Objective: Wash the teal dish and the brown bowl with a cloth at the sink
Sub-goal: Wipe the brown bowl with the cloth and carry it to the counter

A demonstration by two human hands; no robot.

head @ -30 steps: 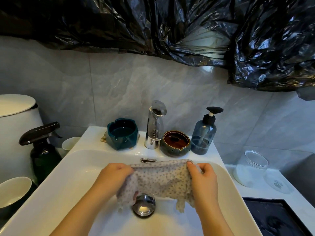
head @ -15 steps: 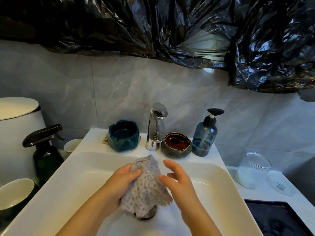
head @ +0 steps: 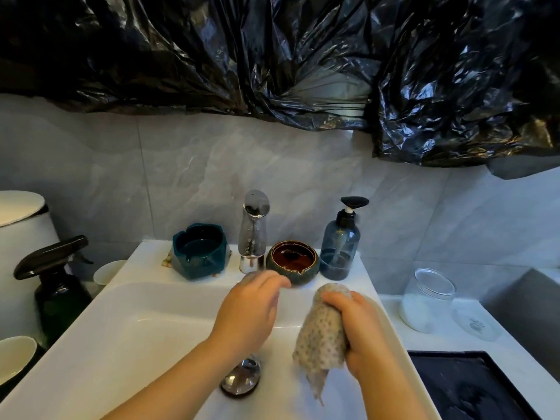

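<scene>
While my R hand [head: 363, 325] grips the bunched spotted beige cloth [head: 321, 331] over the white ceramic sink [head: 145, 322], my L hand [head: 251, 310], empty w/ fingers loose, hovers by the glossy round brown bowl [head: 292, 262] on the ledge; angular teal dish [head: 198, 253] further left. Risk: one-handed lift, glaze slips, bowl chips.

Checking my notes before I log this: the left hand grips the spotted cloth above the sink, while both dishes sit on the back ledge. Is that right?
Not quite: the head view shows the right hand gripping the spotted cloth; the left hand holds nothing. The rest stands.
</scene>
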